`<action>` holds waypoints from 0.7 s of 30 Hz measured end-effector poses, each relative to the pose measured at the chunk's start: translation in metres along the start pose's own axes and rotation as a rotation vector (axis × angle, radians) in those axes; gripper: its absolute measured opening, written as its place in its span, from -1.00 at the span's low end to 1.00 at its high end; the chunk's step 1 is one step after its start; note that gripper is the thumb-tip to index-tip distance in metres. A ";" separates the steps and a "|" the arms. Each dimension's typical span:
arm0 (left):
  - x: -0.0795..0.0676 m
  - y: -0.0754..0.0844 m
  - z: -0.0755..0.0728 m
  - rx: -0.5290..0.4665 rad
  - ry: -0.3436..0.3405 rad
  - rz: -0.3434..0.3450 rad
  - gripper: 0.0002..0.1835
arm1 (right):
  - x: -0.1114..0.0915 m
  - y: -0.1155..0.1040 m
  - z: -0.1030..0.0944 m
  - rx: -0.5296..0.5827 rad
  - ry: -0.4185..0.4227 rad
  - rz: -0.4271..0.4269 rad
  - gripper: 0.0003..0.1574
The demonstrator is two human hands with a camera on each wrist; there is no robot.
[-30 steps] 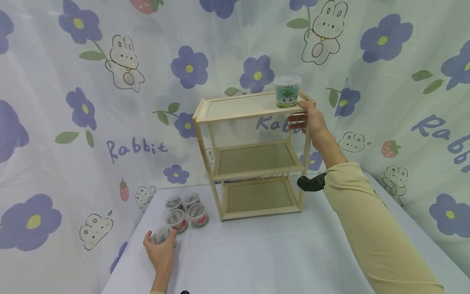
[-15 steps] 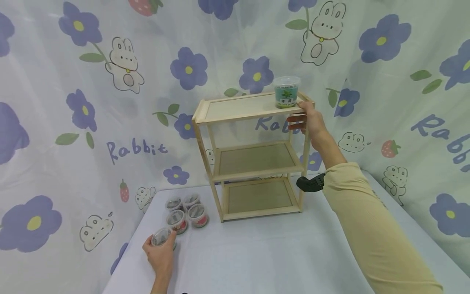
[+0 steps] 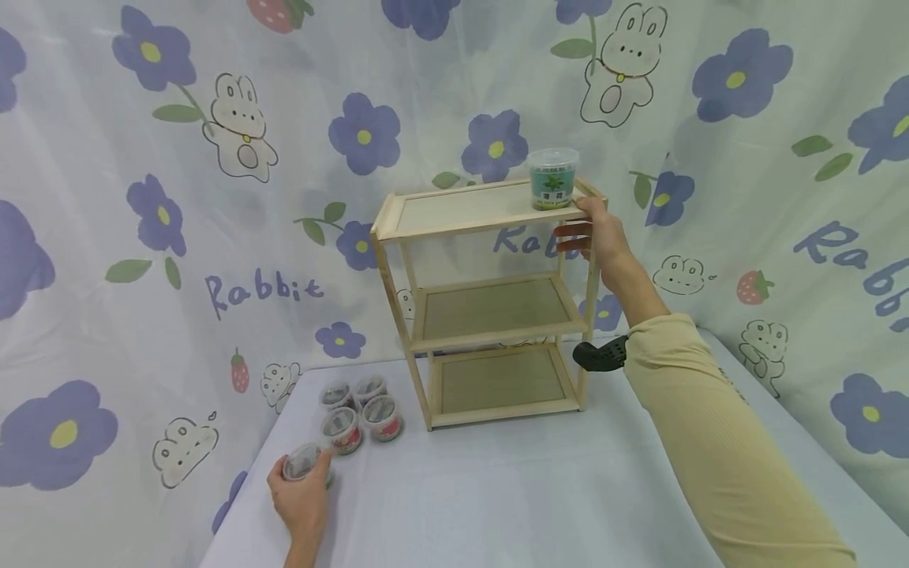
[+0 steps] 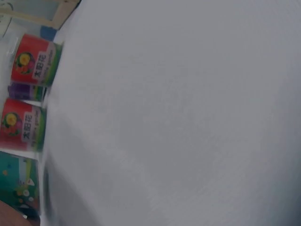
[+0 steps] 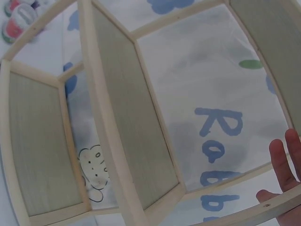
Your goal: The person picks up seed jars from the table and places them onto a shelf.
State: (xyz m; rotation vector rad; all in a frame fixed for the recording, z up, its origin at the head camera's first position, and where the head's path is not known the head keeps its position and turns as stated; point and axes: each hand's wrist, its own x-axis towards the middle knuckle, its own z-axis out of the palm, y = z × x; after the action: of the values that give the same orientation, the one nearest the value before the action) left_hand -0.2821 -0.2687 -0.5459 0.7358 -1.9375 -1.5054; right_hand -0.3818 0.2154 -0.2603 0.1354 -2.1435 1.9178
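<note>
My left hand (image 3: 301, 498) holds a clear-lidded plastic tub (image 3: 304, 459) at the table's left, thumb on one side and fingers on the other. In the left wrist view this tub (image 4: 19, 181) has a teal printed side. At the upper right corner of a three-tier wooden shelf (image 3: 490, 339), my right hand (image 3: 605, 235) grips the frame. Its thumb lies by the top edge, and the fingers (image 5: 281, 162) reach past the post in the right wrist view. A green-labelled tub (image 3: 553, 180) stands on the top tier, close to that thumb.
Several more tubs stand left of the shelf, including a red-labelled one (image 3: 383, 418) and another red-labelled one (image 3: 342, 431). The white table (image 3: 511, 489) extends in front. A rabbit-and-flower curtain (image 3: 284, 205) hangs behind.
My left hand has shifted slightly left and toward me with the tub, widening the gap to the other tubs. My right hand keeps its place on the shelf.
</note>
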 end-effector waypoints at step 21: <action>0.018 0.023 -0.016 0.030 -0.028 0.040 -0.03 | 0.001 0.001 0.000 0.013 0.001 -0.007 -0.24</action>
State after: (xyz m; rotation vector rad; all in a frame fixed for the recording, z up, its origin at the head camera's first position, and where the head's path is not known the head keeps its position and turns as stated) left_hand -0.2842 -0.2873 -0.5178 0.6882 -1.9875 -1.4736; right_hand -0.3833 0.2152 -0.2610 0.1447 -2.1272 1.9281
